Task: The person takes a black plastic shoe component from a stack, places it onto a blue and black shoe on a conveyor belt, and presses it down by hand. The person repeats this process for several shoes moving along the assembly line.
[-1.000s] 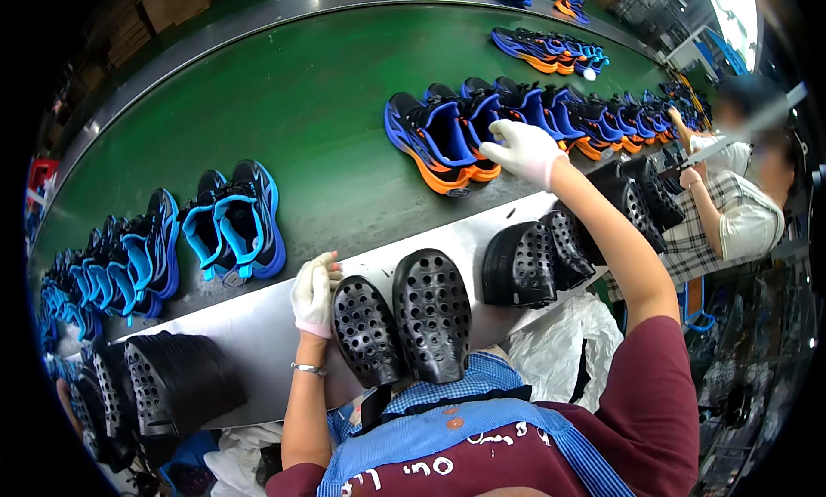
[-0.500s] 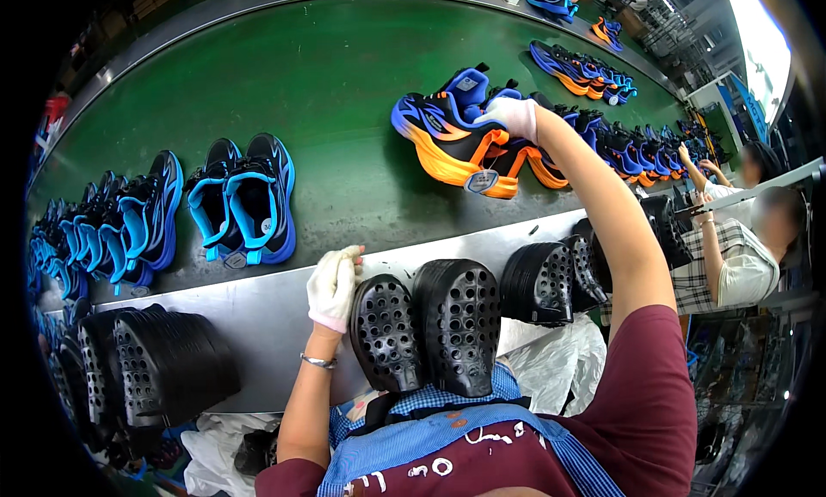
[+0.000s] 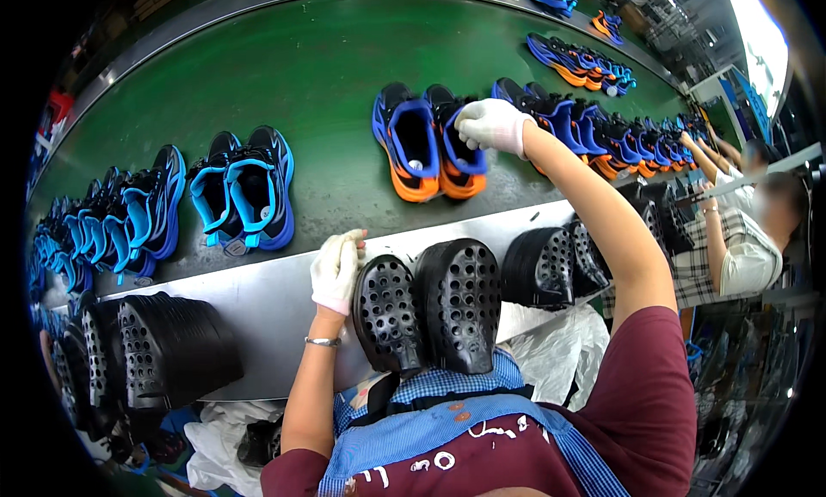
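Note:
A pair of black sneakers with orange and purple-blue soles (image 3: 403, 157) stands upright on the green surface, heels toward me. My right hand (image 3: 495, 125), in a white glove, has its fingers curled at the upper edge of the right sneaker of this pair; its palm side is hidden. My left hand (image 3: 336, 271), gloved in white with a bare fingertip showing, holds nothing. Its fingers stretch forward, beside two stacks of black shoe-shaped plastic pieces with round holes (image 3: 460, 303) that stand at the metal ledge before me.
Black-and-blue sneakers (image 3: 250, 187) stand in a row at left. More orange-soled sneakers (image 3: 594, 135) line up at right. Further stacks of black perforated pieces (image 3: 176, 351) sit along the metal ledge (image 3: 267, 325). Co-workers (image 3: 744, 247) are at the right.
My right hand has brought the orange-soled pair down from a tilted, lifted position to stand upright on the green surface, heels toward me. My left hand has barely moved.

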A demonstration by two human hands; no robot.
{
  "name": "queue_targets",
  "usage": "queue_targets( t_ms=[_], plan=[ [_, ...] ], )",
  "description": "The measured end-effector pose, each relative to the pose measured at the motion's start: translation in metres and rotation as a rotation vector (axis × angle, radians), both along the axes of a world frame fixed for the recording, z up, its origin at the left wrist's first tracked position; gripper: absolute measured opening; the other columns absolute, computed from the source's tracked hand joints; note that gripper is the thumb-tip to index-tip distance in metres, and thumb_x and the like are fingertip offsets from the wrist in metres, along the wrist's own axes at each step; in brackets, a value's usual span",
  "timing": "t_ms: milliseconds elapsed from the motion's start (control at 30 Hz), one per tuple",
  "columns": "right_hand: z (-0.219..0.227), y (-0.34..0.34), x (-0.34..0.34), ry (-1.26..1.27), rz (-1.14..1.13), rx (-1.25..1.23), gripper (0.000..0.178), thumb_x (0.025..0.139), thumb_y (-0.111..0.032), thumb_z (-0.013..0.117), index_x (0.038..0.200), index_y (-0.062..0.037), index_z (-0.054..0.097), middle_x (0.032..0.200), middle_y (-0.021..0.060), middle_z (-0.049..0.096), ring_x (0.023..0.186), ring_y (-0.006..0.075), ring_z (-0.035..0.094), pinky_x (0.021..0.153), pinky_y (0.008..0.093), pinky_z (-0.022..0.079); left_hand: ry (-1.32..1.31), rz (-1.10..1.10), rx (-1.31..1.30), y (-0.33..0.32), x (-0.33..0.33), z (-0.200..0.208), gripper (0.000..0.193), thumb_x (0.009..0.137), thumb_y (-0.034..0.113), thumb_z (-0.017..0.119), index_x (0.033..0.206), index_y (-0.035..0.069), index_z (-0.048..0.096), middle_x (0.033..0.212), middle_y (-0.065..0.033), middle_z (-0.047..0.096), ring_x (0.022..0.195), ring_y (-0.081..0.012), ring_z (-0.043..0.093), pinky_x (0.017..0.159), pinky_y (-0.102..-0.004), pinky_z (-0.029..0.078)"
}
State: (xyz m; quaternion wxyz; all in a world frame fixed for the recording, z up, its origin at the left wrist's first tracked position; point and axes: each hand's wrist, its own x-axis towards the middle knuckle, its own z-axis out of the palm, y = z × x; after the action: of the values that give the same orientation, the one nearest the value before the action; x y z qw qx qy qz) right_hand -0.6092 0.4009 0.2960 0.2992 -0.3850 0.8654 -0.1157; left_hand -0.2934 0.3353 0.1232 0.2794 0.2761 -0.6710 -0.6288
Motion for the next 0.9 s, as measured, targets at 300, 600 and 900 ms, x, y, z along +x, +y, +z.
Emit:
queue_targets(
  t_ms=[300,600,900],
  plan=[
    [0.079,0.165,0.075,0.515,0.261,-0.173,0.025,0.089,-0.028,0.059,0.087,-0.0046,0.068,0.082,0.0151,0.068,0.08,0.0326,0.067,0.072,0.041,0.053,0.096,-0.046,0.076,-0.006,-0.002,-0.024,0.034,0.105,0.021,0.045,0.12,-0.004,0.063,0.11,-0.0104,0.068,0.089,-0.0128,0.064,0.081,-0.0259,0.052],
    [0.03,0.277,0.138,0.551,-0.013,0.04,0.06,0.069,-0.033,0.08,0.118,-0.006,0.058,0.11,0.0136,0.061,0.097,0.0284,0.066,0.085,0.0368,0.053,0.135,0.032,0.166,0.009,-0.002,-0.023,0.038,0.106,0.021,0.041,0.121,-0.009,0.059,0.121,-0.0132,0.064,0.097,-0.0149,0.061,0.09,-0.0288,0.05],
    [0.033,0.285,0.128,0.319,-0.147,-0.157,0.049,0.064,-0.025,0.084,0.098,-0.0034,0.056,0.095,0.0139,0.058,0.086,0.0305,0.063,0.078,0.0367,0.053,0.024,-0.002,0.022,0.005,0.023,-0.023,0.039,0.105,0.024,0.046,0.126,-0.005,0.059,0.114,-0.0106,0.064,0.097,-0.0143,0.06,0.09,-0.0273,0.047]
  ],
)
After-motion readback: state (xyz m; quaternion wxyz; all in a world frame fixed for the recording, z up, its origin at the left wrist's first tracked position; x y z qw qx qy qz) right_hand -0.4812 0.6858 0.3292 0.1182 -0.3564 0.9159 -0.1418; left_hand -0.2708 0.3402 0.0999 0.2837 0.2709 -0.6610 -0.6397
